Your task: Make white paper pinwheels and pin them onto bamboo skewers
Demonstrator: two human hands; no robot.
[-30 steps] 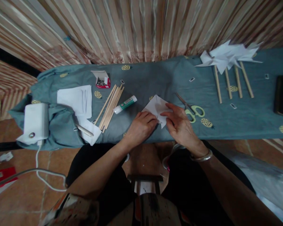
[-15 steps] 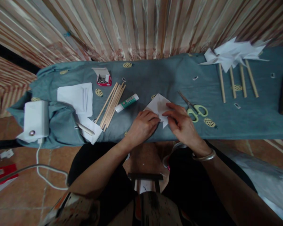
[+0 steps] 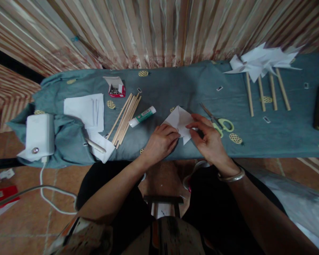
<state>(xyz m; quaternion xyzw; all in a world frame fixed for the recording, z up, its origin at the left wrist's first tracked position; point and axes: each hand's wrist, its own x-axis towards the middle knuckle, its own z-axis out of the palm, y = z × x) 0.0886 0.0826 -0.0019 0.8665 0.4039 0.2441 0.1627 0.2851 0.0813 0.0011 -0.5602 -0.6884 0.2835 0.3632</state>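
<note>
A small white piece of paper [image 3: 178, 118] with cut or creased lines lies in front of me, one pointed flap sticking out toward my lap. My left hand [image 3: 162, 141] is closed on its lower left part, fingers curled and pressed together. At the paper's right edge, the bent thumb and fingers of my right hand [image 3: 210, 140] take hold of it; the fingertips partly cover that edge. Scissors with light green handles [image 3: 225, 124] lie just beyond my right hand, one loop partly hidden. To the left of the paper rests a glue stick [image 3: 143, 116].
Left on the teal cloth [image 3: 186, 83] are thin wooden sticks [image 3: 127, 120], a red box of small metal pins [image 3: 117, 88], paper sheets [image 3: 79, 109], a pen [image 3: 95, 145] and a white device [image 3: 39, 132] with a cable. Paper pinwheels [image 3: 263, 60] on sticks lie at the far right.
My right hand has shifted slightly to the right along the paper's edge, covering more of one scissor loop. My left hand stays in place on the paper.
</note>
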